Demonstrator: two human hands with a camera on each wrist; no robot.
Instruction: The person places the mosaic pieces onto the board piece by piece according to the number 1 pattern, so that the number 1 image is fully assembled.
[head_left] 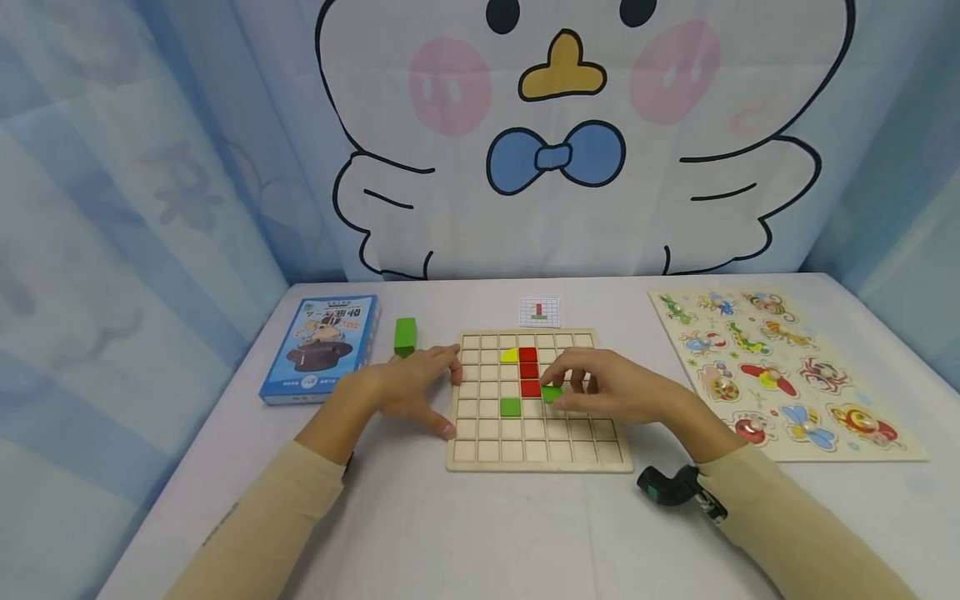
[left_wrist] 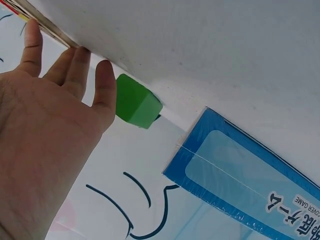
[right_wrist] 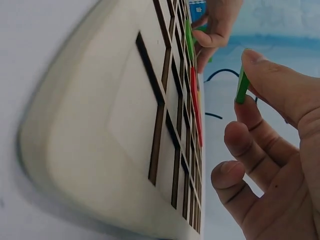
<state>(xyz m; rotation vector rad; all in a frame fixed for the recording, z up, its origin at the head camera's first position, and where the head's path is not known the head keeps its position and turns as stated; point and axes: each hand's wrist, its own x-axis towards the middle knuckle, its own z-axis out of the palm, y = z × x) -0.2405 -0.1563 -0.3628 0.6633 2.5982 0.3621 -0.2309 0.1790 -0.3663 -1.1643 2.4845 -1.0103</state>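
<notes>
A wooden grid board (head_left: 540, 467) lies in the middle of the table. My left hand (head_left: 416, 387) rests at its left edge, fingers extended and thumb touching the rim. Between thumb and forefinger, my right hand (head_left: 618, 385) pinches a green square tile (right_wrist: 242, 86), seen thin and edge-on, just above the grid. That tile is right of the lowest red tile (head_left: 530, 388) in a column of red squares. A yellow piece (head_left: 510, 356) sits left of the top red tile, its exact shape hard to tell. Another green tile (head_left: 510, 407) lies lower left in the grid.
A small pattern card (head_left: 539, 312) lies behind the board. Left of the board stand a green block (head_left: 405, 335) and a blue game box (head_left: 322, 350). To the right lies an insect puzzle board (head_left: 787, 375). A curtain (head_left: 555, 233) hangs behind the table.
</notes>
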